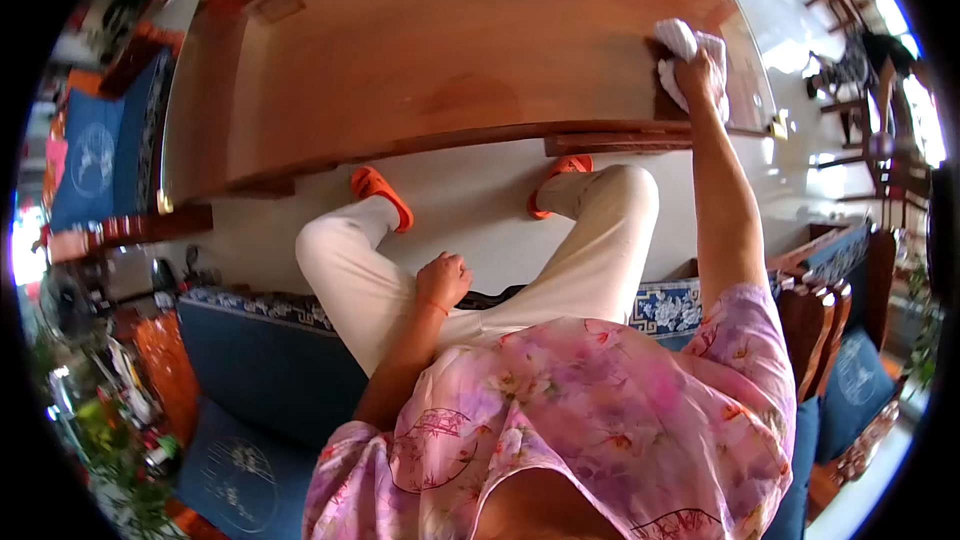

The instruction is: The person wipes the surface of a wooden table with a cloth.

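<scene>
My right hand (702, 78) is closed on a white cloth (678, 38), which lies bunched on the right end of a glossy brown wooden table (430, 50). Part of the cloth sticks out beyond my knuckles on both sides. My left hand (444, 280) rests near my lap beside my thigh, its fingers curled in; nothing shows in it. A thin orange band circles the left wrist.
I sit on a blue-cushioned wooden sofa (270, 370). An orange slipper (385, 196) is on each foot below the table's near edge. Another blue seat (100, 155) stands at the left. Chairs and a person (888, 60) are at the far right.
</scene>
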Demonstrator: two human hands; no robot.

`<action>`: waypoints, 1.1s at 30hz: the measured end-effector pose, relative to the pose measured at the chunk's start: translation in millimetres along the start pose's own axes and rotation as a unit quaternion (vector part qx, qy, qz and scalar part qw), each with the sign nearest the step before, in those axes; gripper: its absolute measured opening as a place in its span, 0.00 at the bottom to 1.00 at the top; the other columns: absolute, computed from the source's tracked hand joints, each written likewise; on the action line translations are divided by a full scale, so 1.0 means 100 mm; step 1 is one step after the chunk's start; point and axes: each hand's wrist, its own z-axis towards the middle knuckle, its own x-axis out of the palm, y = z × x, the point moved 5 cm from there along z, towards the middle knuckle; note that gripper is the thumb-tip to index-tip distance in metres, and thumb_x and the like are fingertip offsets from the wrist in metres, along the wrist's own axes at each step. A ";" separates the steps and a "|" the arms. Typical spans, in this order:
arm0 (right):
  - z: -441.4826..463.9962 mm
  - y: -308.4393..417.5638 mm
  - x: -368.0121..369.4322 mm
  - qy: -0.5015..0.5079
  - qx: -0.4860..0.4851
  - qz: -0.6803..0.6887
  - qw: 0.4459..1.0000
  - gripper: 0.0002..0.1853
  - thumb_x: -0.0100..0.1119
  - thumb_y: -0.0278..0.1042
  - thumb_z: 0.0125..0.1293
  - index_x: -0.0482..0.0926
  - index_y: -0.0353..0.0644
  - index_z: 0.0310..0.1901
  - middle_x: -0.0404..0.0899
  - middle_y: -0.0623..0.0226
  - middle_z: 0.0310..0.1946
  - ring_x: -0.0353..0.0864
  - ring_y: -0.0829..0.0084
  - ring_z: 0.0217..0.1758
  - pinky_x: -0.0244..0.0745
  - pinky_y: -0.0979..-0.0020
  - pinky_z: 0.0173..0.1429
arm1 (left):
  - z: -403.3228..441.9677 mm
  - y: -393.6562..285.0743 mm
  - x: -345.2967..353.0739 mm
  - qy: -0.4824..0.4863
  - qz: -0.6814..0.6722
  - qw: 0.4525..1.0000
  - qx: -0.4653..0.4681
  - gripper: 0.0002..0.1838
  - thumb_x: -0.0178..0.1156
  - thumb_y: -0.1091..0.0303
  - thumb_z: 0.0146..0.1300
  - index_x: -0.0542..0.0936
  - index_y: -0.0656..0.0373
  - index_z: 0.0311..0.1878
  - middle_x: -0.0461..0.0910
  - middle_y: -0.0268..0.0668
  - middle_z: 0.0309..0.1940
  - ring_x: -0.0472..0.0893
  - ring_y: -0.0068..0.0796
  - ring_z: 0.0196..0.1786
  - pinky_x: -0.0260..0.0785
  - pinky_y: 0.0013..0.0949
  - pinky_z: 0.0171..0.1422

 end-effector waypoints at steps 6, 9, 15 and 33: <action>-0.85 1.09 0.36 -0.042 -0.248 0.028 0.967 0.19 0.61 0.34 0.49 0.76 0.34 0.44 0.77 0.50 0.42 0.75 0.51 0.49 0.69 0.55 0.56 | 0.42 -0.04 0.02 -0.012 -0.055 0.998 0.035 0.10 0.59 0.58 0.54 0.79 0.54 0.31 0.79 0.37 0.34 0.80 0.43 0.39 0.73 0.44 0.43; -1.53 1.91 0.56 -0.053 -0.327 0.050 0.942 0.20 0.55 0.31 0.52 0.73 0.35 0.48 0.75 0.51 0.47 0.71 0.54 0.55 0.63 0.55 0.61 | 0.42 -0.11 -0.06 -0.015 -0.085 0.994 0.063 0.09 0.58 0.59 0.56 0.79 0.54 0.32 0.79 0.38 0.33 0.80 0.43 0.38 0.73 0.44 0.42; -2.89 3.62 0.45 0.007 -0.433 0.015 0.901 0.22 0.60 0.38 0.49 0.74 0.51 0.49 0.71 0.67 0.51 0.67 0.64 0.59 0.63 0.56 0.59 | 0.39 0.06 -0.43 -0.124 -0.151 0.979 0.062 0.08 0.58 0.62 0.56 0.78 0.55 0.35 0.79 0.38 0.33 0.80 0.43 0.38 0.74 0.43 0.41; -0.14 2.72 0.07 0.041 -0.133 0.020 0.990 0.23 0.56 0.36 0.53 0.73 0.41 0.53 0.80 0.48 0.43 0.79 0.49 0.45 0.73 0.53 0.49 | 0.73 0.49 0.07 0.001 -0.217 0.973 -0.081 0.13 0.58 0.60 0.57 0.80 0.59 0.40 0.80 0.46 0.35 0.81 0.45 0.35 0.73 0.42 0.40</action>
